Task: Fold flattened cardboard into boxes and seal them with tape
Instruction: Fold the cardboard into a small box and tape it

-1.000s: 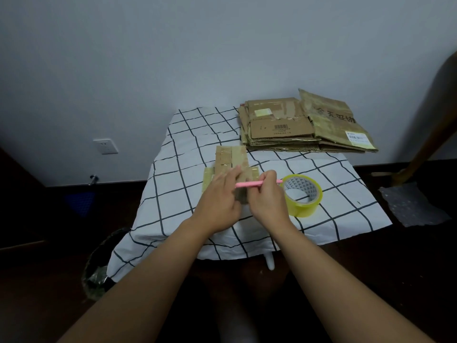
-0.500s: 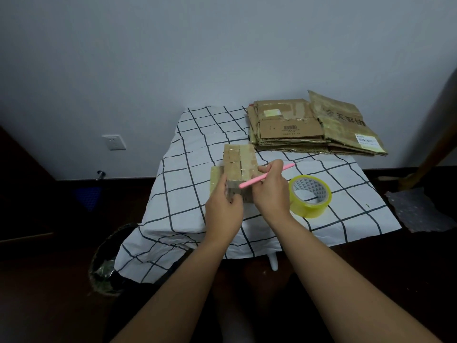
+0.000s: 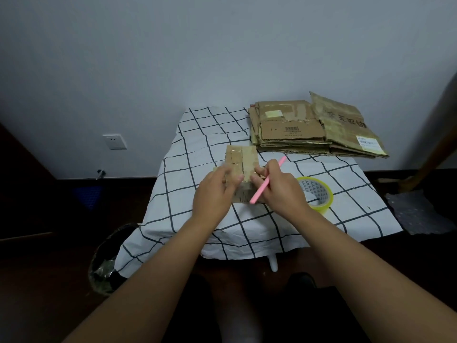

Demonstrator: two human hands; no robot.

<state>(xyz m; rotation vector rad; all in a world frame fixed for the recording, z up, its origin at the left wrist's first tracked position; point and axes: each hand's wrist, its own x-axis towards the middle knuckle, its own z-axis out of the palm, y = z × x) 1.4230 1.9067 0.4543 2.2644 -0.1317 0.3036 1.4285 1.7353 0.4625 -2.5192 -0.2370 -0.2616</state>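
Head view is showing the left hand (image 3: 214, 191) gripping a small folded box (image 3: 241, 169) mid-table, while the right hand (image 3: 278, 188) is pinching a pink cutter (image 3: 268, 179) and touching its taped top. Sealing seems nearly finished; the flattened cardboard stack (image 3: 314, 127) at the table's far right corner is waiting, tape roll (image 3: 315, 195) beside the right hand.

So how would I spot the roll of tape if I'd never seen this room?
Find the table with the checked cloth. On its near right part, just right of the right hand, lies the tape roll: a yellowish see-through ring lying flat, unlike the brown flattened cardboard stack behind it.
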